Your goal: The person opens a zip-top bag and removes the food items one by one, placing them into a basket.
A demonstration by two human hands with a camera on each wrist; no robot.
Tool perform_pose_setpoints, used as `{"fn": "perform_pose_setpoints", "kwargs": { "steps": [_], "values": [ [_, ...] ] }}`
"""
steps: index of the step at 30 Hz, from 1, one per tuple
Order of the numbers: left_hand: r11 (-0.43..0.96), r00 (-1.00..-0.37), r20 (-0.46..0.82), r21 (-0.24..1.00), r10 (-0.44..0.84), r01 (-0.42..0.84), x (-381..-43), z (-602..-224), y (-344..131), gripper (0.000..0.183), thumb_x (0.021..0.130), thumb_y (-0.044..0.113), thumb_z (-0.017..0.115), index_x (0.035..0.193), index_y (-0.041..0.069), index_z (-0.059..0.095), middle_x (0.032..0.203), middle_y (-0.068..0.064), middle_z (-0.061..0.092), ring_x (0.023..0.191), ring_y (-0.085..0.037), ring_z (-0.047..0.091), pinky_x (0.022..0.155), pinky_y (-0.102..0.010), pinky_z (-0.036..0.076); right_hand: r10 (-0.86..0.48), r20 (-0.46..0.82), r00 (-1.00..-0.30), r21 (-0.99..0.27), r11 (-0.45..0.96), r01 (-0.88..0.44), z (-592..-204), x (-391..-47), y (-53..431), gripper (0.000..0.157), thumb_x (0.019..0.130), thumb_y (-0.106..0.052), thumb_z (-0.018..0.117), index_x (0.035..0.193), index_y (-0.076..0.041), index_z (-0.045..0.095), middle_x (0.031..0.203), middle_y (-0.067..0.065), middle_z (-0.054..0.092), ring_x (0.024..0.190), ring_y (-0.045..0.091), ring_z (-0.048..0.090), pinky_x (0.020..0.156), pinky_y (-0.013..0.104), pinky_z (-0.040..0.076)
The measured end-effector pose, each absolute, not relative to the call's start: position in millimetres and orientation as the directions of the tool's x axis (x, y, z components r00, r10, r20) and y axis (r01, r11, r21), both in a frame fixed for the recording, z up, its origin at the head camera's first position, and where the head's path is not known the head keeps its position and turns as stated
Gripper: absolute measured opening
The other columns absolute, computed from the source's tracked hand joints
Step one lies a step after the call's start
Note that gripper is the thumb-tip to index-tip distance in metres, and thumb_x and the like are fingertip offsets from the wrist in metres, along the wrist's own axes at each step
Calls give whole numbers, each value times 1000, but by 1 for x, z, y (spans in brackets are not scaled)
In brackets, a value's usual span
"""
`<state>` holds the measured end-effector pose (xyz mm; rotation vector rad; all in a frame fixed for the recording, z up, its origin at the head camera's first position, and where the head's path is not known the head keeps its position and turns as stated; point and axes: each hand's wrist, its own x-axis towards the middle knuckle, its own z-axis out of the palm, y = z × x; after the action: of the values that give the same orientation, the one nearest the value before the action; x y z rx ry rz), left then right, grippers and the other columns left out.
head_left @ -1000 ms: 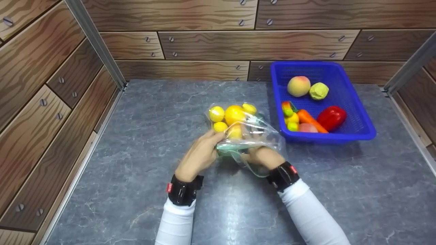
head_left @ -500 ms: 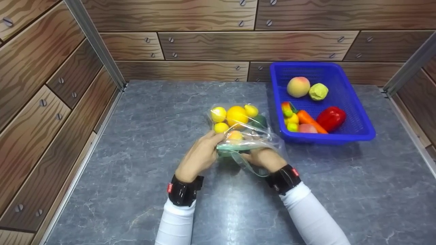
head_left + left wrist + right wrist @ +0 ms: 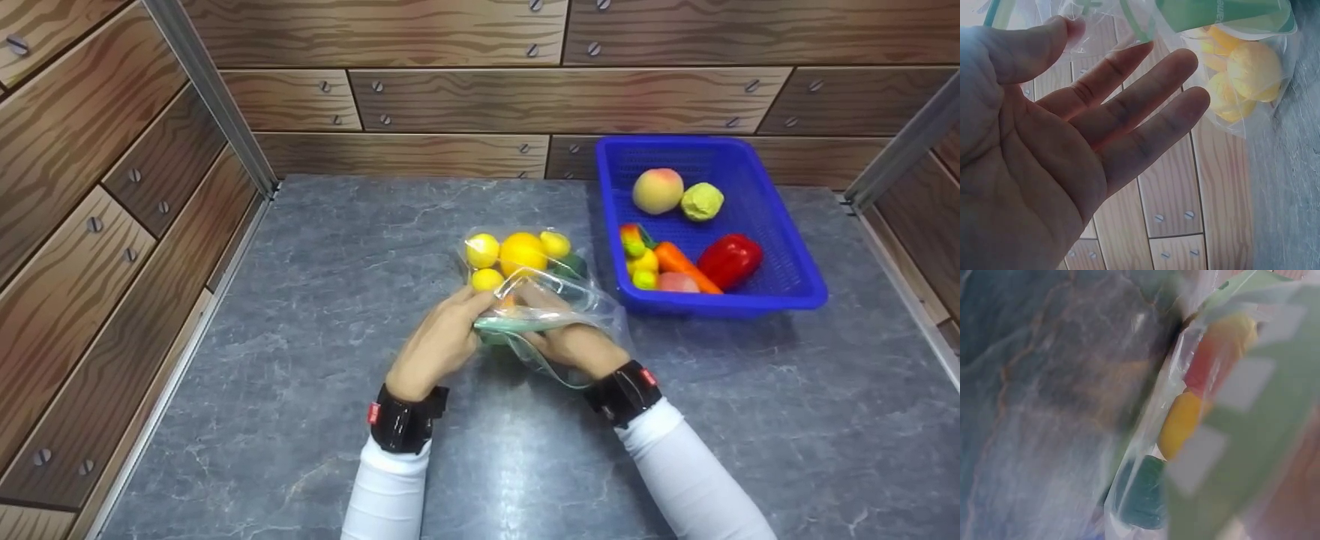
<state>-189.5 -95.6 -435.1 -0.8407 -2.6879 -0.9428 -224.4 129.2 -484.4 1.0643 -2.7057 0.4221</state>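
Note:
A clear zip bag [image 3: 607,311] with a green band lies on the table, its mouth toward me. Inside it I see an orange [image 3: 523,253], yellow lemons [image 3: 482,250], a dark green fruit [image 3: 570,265] and a red-orange peach [image 3: 508,304]. My left hand [image 3: 439,341] pinches the left edge of the bag's mouth between thumb and index finger; its other fingers [image 3: 1151,126] stretch out loosely. My right hand [image 3: 581,345] reaches into the mouth, fingers extended over the peach and partly covering it. Film and the green band [image 3: 1275,422] blur the right wrist view.
A blue basket [image 3: 806,289] stands to the right, close to the bag. It holds a peach [image 3: 658,190], a crumpled-looking yellow-green ball [image 3: 703,201], a carrot [image 3: 682,264], a red bell pepper [image 3: 730,260] and other small produce. Wood-patterned walls [image 3: 450,101] enclose the grey table.
My right fingers have moved further left in the bag, over the peach, which is now more covered. The left hand keeps its hold on the bag's edge. The basket has not changed.

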Motion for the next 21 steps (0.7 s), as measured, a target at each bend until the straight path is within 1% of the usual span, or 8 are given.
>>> {"fn": "perform_pose_setpoints", "kwargs": {
  "steps": [1, 2, 5, 10, 12, 15, 19, 21],
  "values": [
    [640, -828, 332, 525, 453, 561, -189, -435, -96, 39, 83, -14, 58, 113, 9, 66, 113, -10, 66, 100, -29, 66, 87, -43, 58, -600, 330, -729, -341, 644, -685, -485, -226, 128, 36, 97, -22, 71, 124, -2, 58, 114, 10, 65, 106, 26, 64, 94, 39, 55],
    [640, -830, 328, 529, 451, 557, -190, -435, -96, 39, 82, -14, 58, 113, 10, 66, 113, -9, 65, 100, -29, 66, 87, -42, 58, -588, 348, -730, -411, 604, -683, -486, -228, 128, 33, 97, -20, 72, 120, -3, 57, 109, 9, 63, 100, 25, 63, 89, 39, 56],
    [637, -834, 323, 539, 448, 551, -190, -435, -96, 38, 82, -14, 58, 110, 10, 65, 112, -8, 65, 99, -27, 65, 86, -41, 58, -592, 366, -718, -435, 574, -694, -487, -228, 127, 39, 94, -21, 75, 120, -1, 54, 109, 11, 62, 99, 27, 63, 88, 42, 57],
    [643, -840, 310, 543, 444, 540, -189, -435, -96, 39, 80, -16, 57, 108, 11, 64, 111, -7, 65, 98, -25, 65, 86, -40, 58, -624, 322, -712, -389, 598, -701, -485, -227, 129, 51, 91, -22, 78, 130, 2, 55, 124, 18, 60, 114, 32, 60, 99, 45, 55],
    [644, -842, 309, 543, 443, 538, -189, -436, -96, 40, 80, -16, 57, 109, 11, 64, 111, -7, 66, 99, -25, 65, 86, -40, 58, -620, 296, -727, -385, 619, -685, -484, -225, 130, 55, 90, -21, 78, 134, 2, 55, 131, 21, 60, 121, 36, 59, 103, 49, 53],
    [641, -836, 321, 538, 444, 547, -189, -436, -96, 40, 80, -16, 57, 109, 10, 64, 111, -8, 66, 98, -26, 66, 85, -40, 58, -594, 270, -758, -412, 640, -648, -480, -220, 132, 56, 92, -21, 77, 137, 2, 55, 134, 21, 62, 122, 37, 61, 104, 50, 52],
    [642, -828, 335, 524, 449, 560, -189, -436, -96, 43, 78, -17, 56, 110, 10, 64, 109, -7, 66, 97, -26, 66, 85, -39, 58, -525, 238, -817, -484, 665, -569, -473, -207, 137, 51, 96, -33, 72, 136, -4, 60, 129, 14, 66, 114, 29, 65, 102, 46, 54],
    [647, -831, 328, 523, 448, 555, -189, -436, -96, 45, 76, -18, 55, 111, 10, 64, 108, -6, 67, 97, -25, 66, 86, -38, 58, -492, 216, -843, -528, 668, -525, -469, -199, 140, 53, 97, -40, 69, 138, -7, 61, 132, 11, 66, 117, 26, 64, 103, 45, 53]
  ]
}}
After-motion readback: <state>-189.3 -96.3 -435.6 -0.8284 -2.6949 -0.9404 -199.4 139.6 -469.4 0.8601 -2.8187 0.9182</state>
